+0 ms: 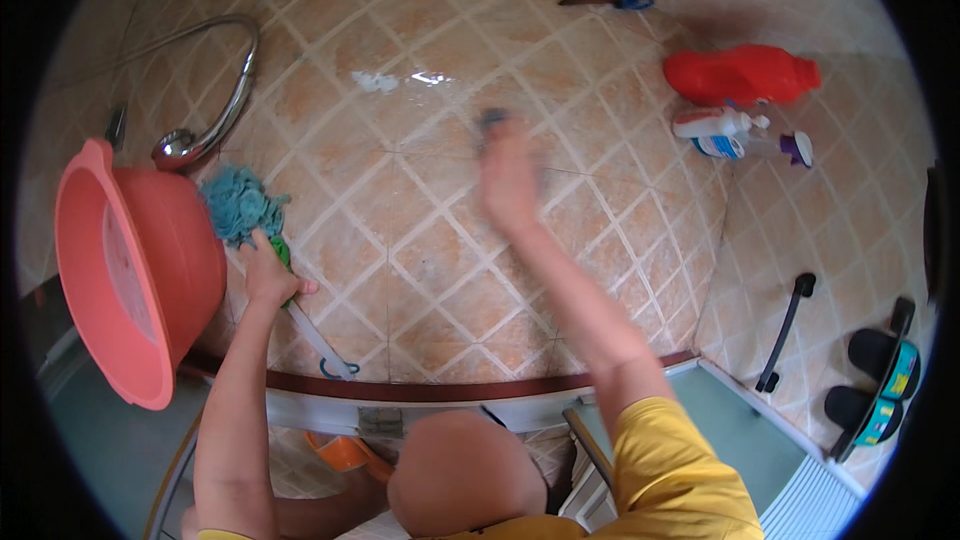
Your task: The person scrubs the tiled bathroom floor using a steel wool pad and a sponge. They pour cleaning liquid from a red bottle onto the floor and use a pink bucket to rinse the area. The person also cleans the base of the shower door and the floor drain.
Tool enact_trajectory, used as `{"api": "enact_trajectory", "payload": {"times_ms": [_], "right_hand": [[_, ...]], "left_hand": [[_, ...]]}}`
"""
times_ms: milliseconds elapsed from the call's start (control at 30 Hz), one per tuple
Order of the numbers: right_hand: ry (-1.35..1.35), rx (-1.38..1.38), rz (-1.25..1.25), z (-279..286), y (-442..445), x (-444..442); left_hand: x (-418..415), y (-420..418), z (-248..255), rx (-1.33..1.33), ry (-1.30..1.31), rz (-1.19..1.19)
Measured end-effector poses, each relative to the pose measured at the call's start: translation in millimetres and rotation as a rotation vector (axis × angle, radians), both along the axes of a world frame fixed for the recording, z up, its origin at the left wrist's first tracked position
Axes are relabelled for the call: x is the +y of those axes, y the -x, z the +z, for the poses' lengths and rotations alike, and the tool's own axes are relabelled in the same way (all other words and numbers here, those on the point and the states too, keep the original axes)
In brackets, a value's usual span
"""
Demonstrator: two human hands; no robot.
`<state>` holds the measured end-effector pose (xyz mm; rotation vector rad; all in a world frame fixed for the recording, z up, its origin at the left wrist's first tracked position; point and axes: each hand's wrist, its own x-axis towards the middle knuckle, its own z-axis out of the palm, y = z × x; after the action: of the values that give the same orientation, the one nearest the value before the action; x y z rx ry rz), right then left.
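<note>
My left hand (274, 274) presses around the green collar (282, 253) of a brush with a white handle (319, 341) and a bushy teal mesh head (241, 206). The handle's end, with a blue loop, rests near the dark red sill. My right hand (510, 176) is stretched out over the tiled floor (427, 255) and blurred. A small dark object (493, 118) shows at its fingertips; what it is cannot be told. Beyond this hand, a wet patch with white suds (375, 81) lies on the tiles.
A pink plastic basin (180, 240) stands tipped on its side at left, near a chrome shower head (176, 146) and hose. At right lie a red plastic bottle (739, 75), a white bottle (709, 122) and a spray bottle (750, 146). A dark-handled brush (607, 0) lies farther off. Slippers (874, 386) hang on a wall rack.
</note>
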<state>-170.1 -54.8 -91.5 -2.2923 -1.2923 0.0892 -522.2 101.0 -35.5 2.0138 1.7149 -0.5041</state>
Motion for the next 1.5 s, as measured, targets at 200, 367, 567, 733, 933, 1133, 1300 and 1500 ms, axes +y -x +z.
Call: {"api": "enact_trajectory", "payload": {"times_ms": [200,367,567,733,933,1133,1300,1500], "right_hand": [[-0.077,0.097,0.308,16,83,54],[0.104,-0.194,-0.143,15,-67,-94],[0.214,-0.191,-0.670,10,-165,-239],[0.208,-0.123,-0.308,9,-60,-116],[0.076,-0.152,-0.121,14,-80,-132],[0.267,-0.171,-0.618,16,-238,-294],[0.159,-0.236,-0.693,-25,-196,-251],[0.142,-0.055,-0.063,2,35,-24]], "left_hand": [[10,18,-16,0.015,0.034,-0.037],[15,39,-34,-0.013,0.005,-0.092],[16,27,-35,0.025,0.032,-0.102],[21,29,-34,0.071,0.075,-0.076],[29,56,-50,0.025,0.012,-0.102],[21,46,-47,0.034,-0.015,-0.172],[12,15,-24,0.098,0.059,-0.128],[13,13,-18,0.109,0.047,-0.096]]}}
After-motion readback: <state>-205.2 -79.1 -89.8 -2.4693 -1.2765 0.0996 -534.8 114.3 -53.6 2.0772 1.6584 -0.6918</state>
